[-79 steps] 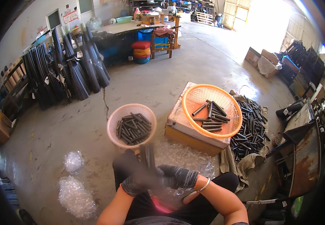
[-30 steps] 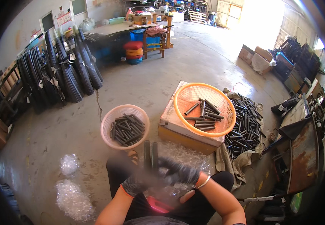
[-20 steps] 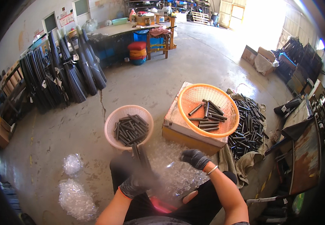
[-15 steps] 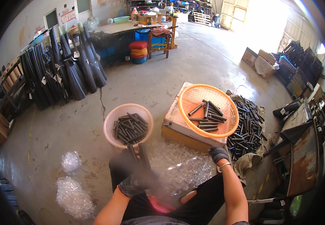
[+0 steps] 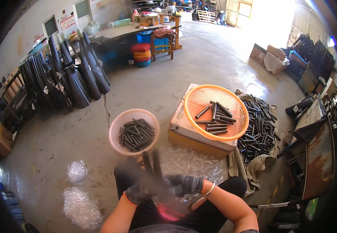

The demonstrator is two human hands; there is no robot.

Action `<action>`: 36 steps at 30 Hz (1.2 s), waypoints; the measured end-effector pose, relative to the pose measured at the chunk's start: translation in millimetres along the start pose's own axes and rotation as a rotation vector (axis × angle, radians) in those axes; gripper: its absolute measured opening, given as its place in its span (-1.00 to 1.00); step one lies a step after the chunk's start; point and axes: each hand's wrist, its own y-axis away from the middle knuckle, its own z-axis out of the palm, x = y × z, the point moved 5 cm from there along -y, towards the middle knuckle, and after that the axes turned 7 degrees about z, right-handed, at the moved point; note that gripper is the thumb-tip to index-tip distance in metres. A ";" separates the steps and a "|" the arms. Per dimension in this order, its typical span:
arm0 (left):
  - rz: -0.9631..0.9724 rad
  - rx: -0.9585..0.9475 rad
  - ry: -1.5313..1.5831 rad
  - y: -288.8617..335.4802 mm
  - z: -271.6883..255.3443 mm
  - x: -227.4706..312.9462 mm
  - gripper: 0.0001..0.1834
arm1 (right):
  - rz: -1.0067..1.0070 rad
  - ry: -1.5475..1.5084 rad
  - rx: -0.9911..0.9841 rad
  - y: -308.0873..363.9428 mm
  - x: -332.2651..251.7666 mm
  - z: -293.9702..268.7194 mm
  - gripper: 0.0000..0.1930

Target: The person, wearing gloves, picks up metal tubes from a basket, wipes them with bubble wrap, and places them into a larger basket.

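In front of my lap, my left hand (image 5: 138,193), in a dark grey glove with an orange cuff, is closed around the lower part of black tubes (image 5: 157,163). At least two tube ends stick up out of the grip. My right hand (image 5: 186,185), gloved alike, lies against the left from the right side with its fingers curled in. A hazy smear over both hands hides its fingertips. Just beyond stands a pale pink basket (image 5: 114,136) with many short black tubes (image 5: 137,134). Right of it an orange basket (image 5: 193,97) holds several more tubes (image 5: 217,126).
The orange basket rests on a box (image 5: 176,126). Beside it a heap of black tubes (image 5: 258,128) lies on a cloth sheet (image 5: 238,167). Clear plastic wrap (image 5: 199,163) covers floor by my legs; crumpled plastic (image 5: 81,209) lies left. Long bundled strips (image 5: 75,83) lean far left.
My right hand has moved left from beside the box to meet my left hand at the tubes. The held tubes have shifted slightly right.
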 end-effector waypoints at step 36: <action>0.093 -0.075 0.009 6.8 -21.8 -42.0 -0.60 | 0.116 0.728 0.545 44.1 64.4 -145.2 -0.69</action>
